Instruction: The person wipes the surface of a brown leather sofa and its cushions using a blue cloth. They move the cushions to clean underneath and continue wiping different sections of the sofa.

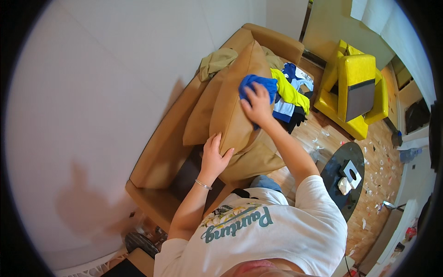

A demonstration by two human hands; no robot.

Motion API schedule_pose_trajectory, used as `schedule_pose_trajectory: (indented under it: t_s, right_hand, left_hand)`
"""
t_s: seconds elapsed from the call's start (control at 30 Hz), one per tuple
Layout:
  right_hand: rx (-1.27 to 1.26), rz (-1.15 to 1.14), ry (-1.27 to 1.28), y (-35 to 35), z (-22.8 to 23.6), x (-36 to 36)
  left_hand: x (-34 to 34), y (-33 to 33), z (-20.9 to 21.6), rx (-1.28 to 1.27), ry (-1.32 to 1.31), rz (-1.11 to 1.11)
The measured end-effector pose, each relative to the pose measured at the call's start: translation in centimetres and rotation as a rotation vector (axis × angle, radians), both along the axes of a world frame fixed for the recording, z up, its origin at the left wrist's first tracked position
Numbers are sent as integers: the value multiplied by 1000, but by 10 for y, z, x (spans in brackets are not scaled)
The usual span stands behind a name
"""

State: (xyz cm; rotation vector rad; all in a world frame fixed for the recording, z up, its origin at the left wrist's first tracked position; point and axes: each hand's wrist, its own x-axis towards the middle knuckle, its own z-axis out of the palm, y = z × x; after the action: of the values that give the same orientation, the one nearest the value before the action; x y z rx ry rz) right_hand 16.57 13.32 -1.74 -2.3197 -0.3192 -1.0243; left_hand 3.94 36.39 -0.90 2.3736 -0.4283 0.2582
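Observation:
A tan sofa cushion (229, 104) stands tilted on the sofa in front of me. My left hand (214, 157) grips its lower corner, thumb and fingers on either side of the edge. My right hand (257, 105) presses a blue cloth (266, 83) against the cushion's upper right face; its fingers are slightly blurred and bent over the cloth. Behind, a second tan cushion (197, 119) leans on the sofa back. Below lies another tan cushion (254, 162), partly hidden by my arms.
The tan sofa (154, 154) runs along the white wall. Piled clothes, including a yellow-green garment (288, 92), lie at its far end. A yellow armchair (360, 69) stands far right. Nearer is a dark oval table (334, 173) with a tissue box (351, 174). Scraps litter the wooden floor (376, 184).

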Motion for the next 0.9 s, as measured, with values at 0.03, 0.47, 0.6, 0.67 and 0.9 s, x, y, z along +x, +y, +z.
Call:
schedule_pose_trajectory:
  t_s: [0.03, 0.47, 0.6, 0.67, 0.9]
  right_hand:
    - [-16, 137, 41, 13, 8, -11]
    - [-262, 710, 93, 31, 12, -51]
    - [-376, 352, 131, -7, 30, 16]
    - [-434, 131, 101, -27, 43, 42]
    - [-374, 172, 287, -10, 27, 14]
  left_hand:
    - [-2, -2, -7, -14, -17, 33]
    - [-27, 9, -3, -79, 186, 110]
    - [-29, 10, 6, -79, 255, 99]
    - [-32, 10, 7, -46, 228, 87]
    - [-31, 6, 1, 1, 196, 67]
